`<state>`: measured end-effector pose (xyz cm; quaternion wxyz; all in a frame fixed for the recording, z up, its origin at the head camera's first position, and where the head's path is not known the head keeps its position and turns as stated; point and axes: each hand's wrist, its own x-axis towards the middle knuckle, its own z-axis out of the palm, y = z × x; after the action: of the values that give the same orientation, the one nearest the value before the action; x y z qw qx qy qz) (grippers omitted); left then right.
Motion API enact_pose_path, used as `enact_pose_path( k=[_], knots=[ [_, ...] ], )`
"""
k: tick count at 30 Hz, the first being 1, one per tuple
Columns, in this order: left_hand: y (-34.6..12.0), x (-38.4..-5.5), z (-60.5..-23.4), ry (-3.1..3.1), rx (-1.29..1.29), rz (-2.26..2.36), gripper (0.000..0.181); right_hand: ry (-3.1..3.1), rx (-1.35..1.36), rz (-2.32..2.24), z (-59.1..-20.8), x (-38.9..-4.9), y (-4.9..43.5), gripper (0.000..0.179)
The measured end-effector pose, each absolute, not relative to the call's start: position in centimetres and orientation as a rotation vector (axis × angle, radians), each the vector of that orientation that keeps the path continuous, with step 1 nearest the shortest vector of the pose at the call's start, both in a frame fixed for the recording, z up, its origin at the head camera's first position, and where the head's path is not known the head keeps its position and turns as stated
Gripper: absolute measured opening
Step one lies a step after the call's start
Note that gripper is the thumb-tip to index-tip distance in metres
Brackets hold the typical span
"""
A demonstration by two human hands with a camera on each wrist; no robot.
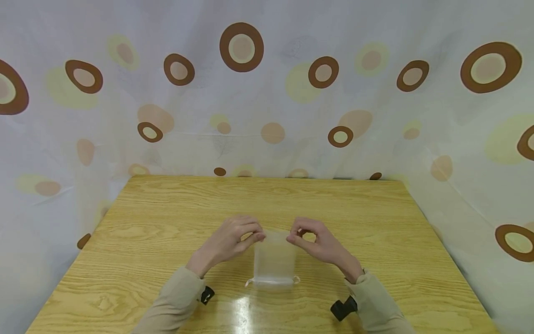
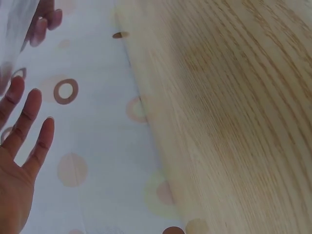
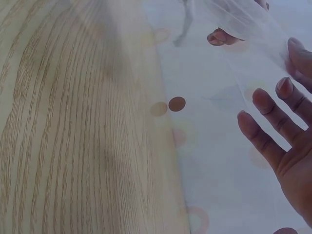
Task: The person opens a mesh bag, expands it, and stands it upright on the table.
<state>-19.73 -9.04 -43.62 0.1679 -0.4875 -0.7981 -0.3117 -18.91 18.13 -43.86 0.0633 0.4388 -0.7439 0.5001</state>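
Observation:
Between both hands hangs a small sheer white drawstring pouch (image 1: 274, 260), its gathered drawstring end lowest, with thin cord loops at either side. My left hand (image 1: 231, 239) pinches one upper corner of it between thumb and forefinger. The opposite upper corner is pinched by my right hand (image 1: 319, 241). In the left wrist view, the other fingers of the left hand (image 2: 22, 141) spread away from the cloth. The right wrist view has the pouch (image 3: 243, 24) stretched out beside the right hand (image 3: 287, 126). I see nothing inside the sheer fabric.
A wooden table (image 1: 167, 204) lies beneath the hands, with a bright reflection near its front. Behind it and along both sides hangs a pale curtain (image 1: 267, 102) with brown and yellow circles. Black straps (image 1: 344, 308) show at the wrists, by beige sleeves.

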Motion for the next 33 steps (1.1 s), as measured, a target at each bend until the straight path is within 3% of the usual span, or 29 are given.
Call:
enact_pose_path(
  k=[14,21,33],
  knots=[
    [-8.67,-19.79,-44.27,-2.292,-1.441,-1.225,0.006,-2.182,1.362,1.567,-43.89,-19.14,17.71,0.033],
    [-8.28,-19.82,-44.52,-2.200,-1.444,-1.251,0.006,-2.239,1.381,1.608,-43.75,-18.95,17.88,0.024],
    [-8.17,-19.67,-44.22,-2.198,-1.426,-1.087,0.008,-2.185,1.413,1.570,-43.49,-19.30,18.13,0.029]
  ],
)
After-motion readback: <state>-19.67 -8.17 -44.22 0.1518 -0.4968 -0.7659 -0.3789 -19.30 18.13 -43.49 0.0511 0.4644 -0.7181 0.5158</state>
